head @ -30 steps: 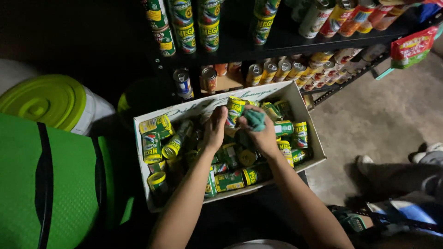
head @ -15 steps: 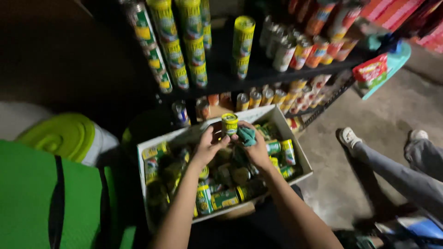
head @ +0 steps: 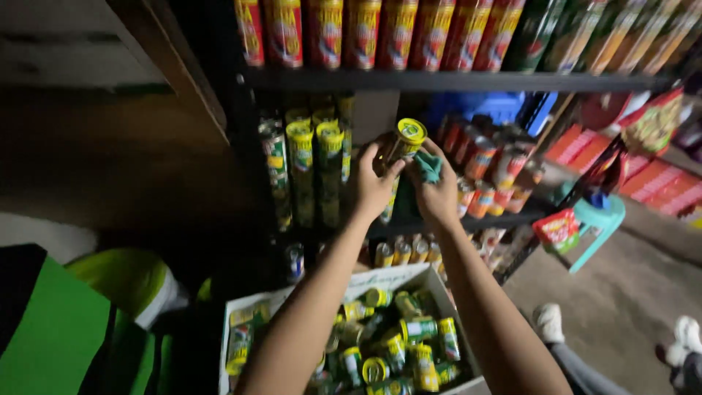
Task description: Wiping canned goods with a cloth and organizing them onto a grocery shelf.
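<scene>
Both of my hands are raised in front of the middle shelf (head: 512, 218), closed around one yellow-lidded can (head: 406, 140) held tilted, lid toward me. My left hand (head: 375, 184) wraps the can's left side, fingers curled round the body and thumb up near the lid. My right hand (head: 436, 192) presses against the can's right side and also pinches a teal cloth (head: 428, 167) between its fingers and the can. The can sits in the air just ahead of the shelf's front edge, between a stack of green-and-yellow cans (head: 311, 164) at the shelf's left end and a row of red-orange cans (head: 486, 164) leaning toward its right end. On the top shelf (head: 453, 80) I see tall red cans (head: 344, 33) standing side by side along its front edge. Below my forearms a cardboard box (head: 431, 281) lies open, with more yellow-lidded cans (head: 395, 344) lying jumbled inside, some on their sides. Small cans (head: 402, 252) line the lowest shelf just behind the box's far rim. Off to the right, a teal stool (head: 599, 223) stands on the floor, and another person's white shoe (head: 548, 322) shows near the box's right corner.
</scene>
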